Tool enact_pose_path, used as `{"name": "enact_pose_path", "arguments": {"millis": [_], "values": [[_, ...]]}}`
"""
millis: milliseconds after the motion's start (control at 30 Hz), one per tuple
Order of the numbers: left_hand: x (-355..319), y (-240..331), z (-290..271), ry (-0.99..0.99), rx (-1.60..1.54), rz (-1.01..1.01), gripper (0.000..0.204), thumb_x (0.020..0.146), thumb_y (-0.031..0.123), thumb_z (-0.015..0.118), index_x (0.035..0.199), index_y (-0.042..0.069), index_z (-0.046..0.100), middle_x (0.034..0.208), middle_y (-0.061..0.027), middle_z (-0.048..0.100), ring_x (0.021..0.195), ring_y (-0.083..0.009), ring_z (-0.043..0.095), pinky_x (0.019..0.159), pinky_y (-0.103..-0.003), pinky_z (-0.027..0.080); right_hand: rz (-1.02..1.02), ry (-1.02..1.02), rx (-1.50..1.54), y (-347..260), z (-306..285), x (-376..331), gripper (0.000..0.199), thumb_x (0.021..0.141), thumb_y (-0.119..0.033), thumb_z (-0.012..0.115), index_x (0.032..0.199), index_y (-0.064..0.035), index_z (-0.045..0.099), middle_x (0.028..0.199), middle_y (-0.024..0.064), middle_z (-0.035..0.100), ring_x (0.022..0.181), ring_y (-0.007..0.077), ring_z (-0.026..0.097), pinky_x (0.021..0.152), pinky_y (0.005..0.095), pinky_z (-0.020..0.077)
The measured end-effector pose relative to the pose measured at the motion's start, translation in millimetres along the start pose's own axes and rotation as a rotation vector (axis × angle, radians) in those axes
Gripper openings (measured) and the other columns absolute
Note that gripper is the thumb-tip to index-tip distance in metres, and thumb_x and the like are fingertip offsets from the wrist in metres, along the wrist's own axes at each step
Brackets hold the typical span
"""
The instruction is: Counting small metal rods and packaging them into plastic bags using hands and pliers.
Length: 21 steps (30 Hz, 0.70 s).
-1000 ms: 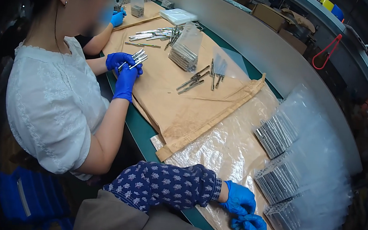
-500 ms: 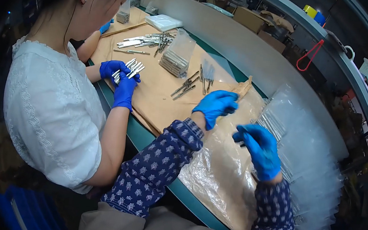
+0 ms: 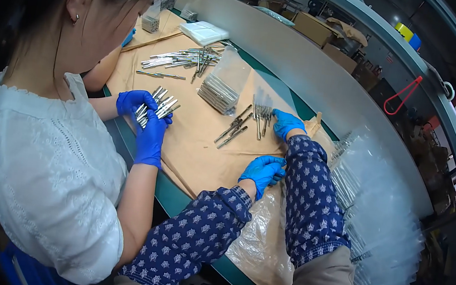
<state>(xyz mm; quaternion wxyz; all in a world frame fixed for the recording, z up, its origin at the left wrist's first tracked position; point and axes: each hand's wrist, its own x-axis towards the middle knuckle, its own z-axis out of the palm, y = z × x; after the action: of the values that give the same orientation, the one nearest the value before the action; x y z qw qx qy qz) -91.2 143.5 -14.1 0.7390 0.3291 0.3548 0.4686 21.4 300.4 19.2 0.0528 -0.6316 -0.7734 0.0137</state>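
Note:
My left hand (image 3: 264, 172), in a blue glove, hovers over the brown paper with its fingers curled together; what lies between them, if anything, is hidden. My right hand (image 3: 286, 124), gloved alike, reaches farther out. Its fingers stretch toward a row of slim metal bits in clear sleeves (image 3: 262, 112), beside the nearest one. Left of that row lie several bare, dark-tipped metal bits (image 3: 234, 127). Behind them stands a clear bag packed with metal bits (image 3: 219, 92).
At my left a co-worker in blue gloves holds a bunch of metal bits (image 3: 156, 105). A loose pile of bits (image 3: 181, 58) and a stack of clear bags (image 3: 204, 31) lie farther back. Filled plastic sleeves (image 3: 377, 216) spread along my right. A grey partition (image 3: 326, 66) borders the table.
My right hand has moved forward and left to the sleeved bits. My left hand has drawn back toward me, its fingers still curled. The co-worker still holds the bunch.

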Motion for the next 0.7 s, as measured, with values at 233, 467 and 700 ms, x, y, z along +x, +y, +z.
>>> {"name": "enact_pose_path", "arguments": {"millis": [233, 467, 700], "values": [[3, 4, -3, 0.035, -0.014, -0.079, 0.019, 0.083, 0.015, 0.056, 0.099, 0.005, 0.06, 0.079, -0.0061, 0.062, 0.064, -0.0134, 0.057, 0.057, -0.025, 0.046, 0.289, -0.144, 0.372, -20, -12, 42, 0.054, 0.074, -0.047, 0.058, 0.108, -0.0058, 0.06, 0.109, 0.0206, 0.058, 0.104, 0.034, 0.055, 0.085, 0.0383, 0.0445], [30, -32, -21, 0.177, 0.045, 0.118, 0.022, 0.085, 0.011, 0.049, 0.103, 0.002, 0.057, 0.086, -0.0082, 0.062, 0.072, -0.0153, 0.058, 0.061, -0.027, 0.047, 0.395, -0.197, 0.128, -65, -8, 51, 0.065, 0.071, -0.062, 0.051, 0.106, -0.0084, 0.063, 0.111, 0.0155, 0.059, 0.105, 0.0278, 0.056, 0.085, 0.0361, 0.0453], [20, -20, -18, 0.06, 0.034, -0.01, 0.039, 0.081, 0.014, 0.047, 0.118, 0.001, 0.05, 0.097, -0.0097, 0.059, 0.083, -0.0179, 0.055, 0.073, -0.029, 0.046, 0.419, -0.143, 0.158, -48, -1, 54, 0.041, 0.073, -0.033, 0.055, 0.103, -0.0055, 0.063, 0.107, 0.0158, 0.061, 0.098, 0.0301, 0.059, 0.083, 0.0361, 0.0457]]}}
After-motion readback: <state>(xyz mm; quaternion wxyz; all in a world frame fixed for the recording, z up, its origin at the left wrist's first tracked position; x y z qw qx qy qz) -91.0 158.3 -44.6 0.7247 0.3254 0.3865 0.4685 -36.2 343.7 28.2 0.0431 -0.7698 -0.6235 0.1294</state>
